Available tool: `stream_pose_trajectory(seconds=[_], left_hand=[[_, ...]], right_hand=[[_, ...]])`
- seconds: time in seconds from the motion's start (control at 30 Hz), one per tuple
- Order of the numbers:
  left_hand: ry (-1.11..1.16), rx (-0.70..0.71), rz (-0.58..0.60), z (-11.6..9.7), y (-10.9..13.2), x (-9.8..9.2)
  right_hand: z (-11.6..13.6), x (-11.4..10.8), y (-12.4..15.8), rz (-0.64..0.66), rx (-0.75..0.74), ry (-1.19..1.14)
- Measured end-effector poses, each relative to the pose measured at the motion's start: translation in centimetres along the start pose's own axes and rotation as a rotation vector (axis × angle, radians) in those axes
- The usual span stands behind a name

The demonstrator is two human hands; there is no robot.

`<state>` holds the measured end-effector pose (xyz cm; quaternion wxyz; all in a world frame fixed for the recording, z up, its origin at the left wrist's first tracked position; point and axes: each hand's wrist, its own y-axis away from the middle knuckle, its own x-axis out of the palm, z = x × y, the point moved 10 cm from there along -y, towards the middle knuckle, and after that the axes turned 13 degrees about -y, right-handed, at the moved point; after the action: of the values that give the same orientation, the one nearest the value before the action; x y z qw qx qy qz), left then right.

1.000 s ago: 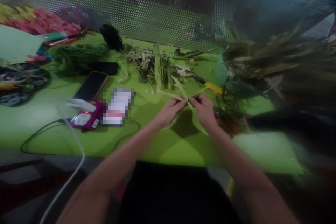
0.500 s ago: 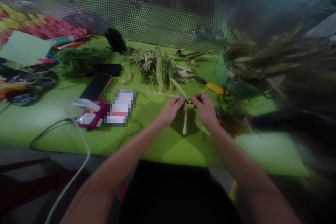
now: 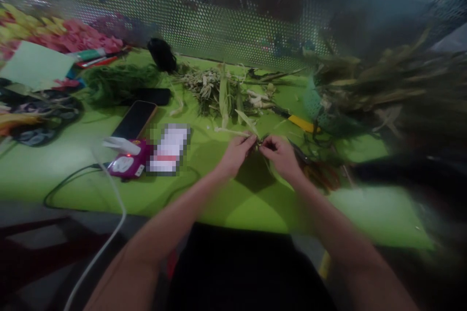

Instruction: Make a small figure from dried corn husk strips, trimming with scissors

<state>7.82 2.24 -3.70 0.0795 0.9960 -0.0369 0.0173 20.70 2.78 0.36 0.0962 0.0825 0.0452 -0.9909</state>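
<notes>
My left hand [image 3: 237, 153] pinches pale dried leaf strips [image 3: 248, 120], which look like corn husk. One strip points up and away from the fingers, another reaches out to the left. Close beside it, my right hand [image 3: 279, 153] is closed at the same crossing point, its thumb and forefinger pressed on the strips. The fingertips of both hands nearly meet and hide the middle of the piece. Behind the hands lies a heap of dried plant bits [image 3: 206, 87] with a broad pale husk [image 3: 224, 95] on it.
A yellow-handled cutter [image 3: 302, 123] lies beyond my right hand. At right, a green mesh basket [image 3: 315, 102] holds long dried leaves. To the left are a lit phone [image 3: 170, 150], a dark phone [image 3: 134, 119], a purple device [image 3: 127, 163] with cables, and green netting [image 3: 116, 82].
My right hand has moved slightly left and inward, closer to the left. The strip that hung down below the fingers no longer shows there. My left hand has barely moved.
</notes>
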Motion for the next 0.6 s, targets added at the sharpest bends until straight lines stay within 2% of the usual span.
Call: stream_pose_trajectory(seconds=[0.2,0.33,0.6], left_hand=[[0.115,-0.105,-0.022,1.6,-0.2,-0.2],[0.041,-0.095,0.02,1.3,-0.1,-0.2],[-0.238,0.096,0.118,-0.7,0.0,0.7]], right_hand=[[0.6,0.1,-0.2,0.017,-0.073,0.159],[0.6,-0.4,0.0,-0.013,-0.097,0.173],[2.6,-2.3,0.2,-0.11,-0.229,0.135]])
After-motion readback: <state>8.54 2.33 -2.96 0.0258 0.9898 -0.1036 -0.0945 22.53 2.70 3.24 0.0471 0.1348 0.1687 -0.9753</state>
